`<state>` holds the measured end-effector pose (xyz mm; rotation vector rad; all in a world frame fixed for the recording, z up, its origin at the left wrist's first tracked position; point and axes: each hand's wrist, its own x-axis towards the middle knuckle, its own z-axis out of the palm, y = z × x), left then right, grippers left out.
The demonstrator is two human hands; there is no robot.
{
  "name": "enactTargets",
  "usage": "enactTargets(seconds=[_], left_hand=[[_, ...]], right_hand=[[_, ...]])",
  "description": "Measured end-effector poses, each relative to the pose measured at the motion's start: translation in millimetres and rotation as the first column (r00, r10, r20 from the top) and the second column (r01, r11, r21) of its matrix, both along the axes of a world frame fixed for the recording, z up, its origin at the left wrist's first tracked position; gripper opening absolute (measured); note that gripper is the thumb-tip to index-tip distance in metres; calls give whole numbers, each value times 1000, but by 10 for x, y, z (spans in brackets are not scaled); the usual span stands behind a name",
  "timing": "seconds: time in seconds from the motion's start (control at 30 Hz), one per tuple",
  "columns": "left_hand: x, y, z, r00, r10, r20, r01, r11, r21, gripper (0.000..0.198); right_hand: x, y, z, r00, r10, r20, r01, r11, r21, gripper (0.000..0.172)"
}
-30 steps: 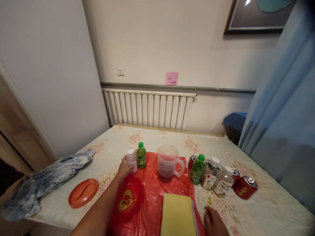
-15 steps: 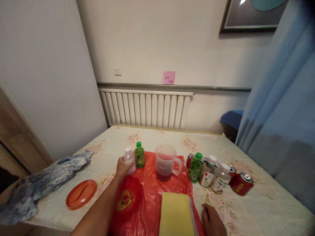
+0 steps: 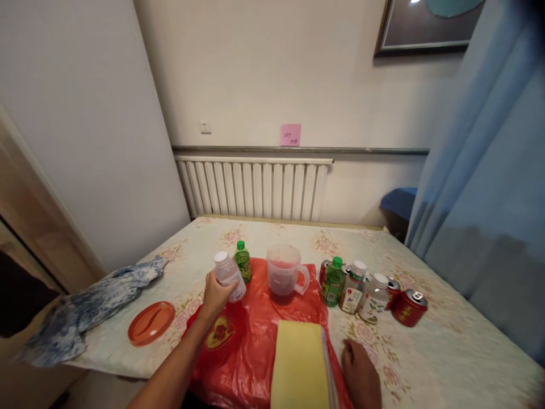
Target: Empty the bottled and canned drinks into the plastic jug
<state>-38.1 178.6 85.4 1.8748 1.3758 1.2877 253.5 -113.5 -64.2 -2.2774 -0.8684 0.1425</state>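
Observation:
My left hand (image 3: 217,293) is wrapped round a clear bottle with a white cap (image 3: 230,275), tilted a little above the red plastic sheet (image 3: 255,352). Just behind it a green bottle (image 3: 242,262) stands upright. A clear measuring jug (image 3: 284,271) with dark liquid low inside stands on the sheet. Nearer me lie a yellow cloth (image 3: 298,363) and a red dish with a gold emblem (image 3: 221,335). At the right, my right hand (image 3: 360,372) rests on the tablecloth with its fingers curled in; whatever it might hold is hidden.
Right of the jug stand a green-capped bottle (image 3: 332,284), two white-capped bottles (image 3: 352,289) and several red cans (image 3: 409,308). An orange lid (image 3: 151,323) and a blue-white cloth (image 3: 97,307) lie at the left. A radiator (image 3: 259,187) stands behind the table.
My left hand has raised the white-capped bottle slightly and tilted it, its cap leaning left. The view has shifted a little. My right hand remains curled on the table.

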Motion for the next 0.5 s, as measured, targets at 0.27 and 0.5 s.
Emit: enactTargets(seconds=[0.27,0.5], left_hand=[[278,-990,-305,989,-146,-35,146,989,-9,46],[305,-1388,-841,978,-174,113,189,973,-135,59]], right_hand=[[-19,-30,18,994,-5,107,1,999,38,42],[-20,-28,11,993,5,118,-7,1000,23,44]])
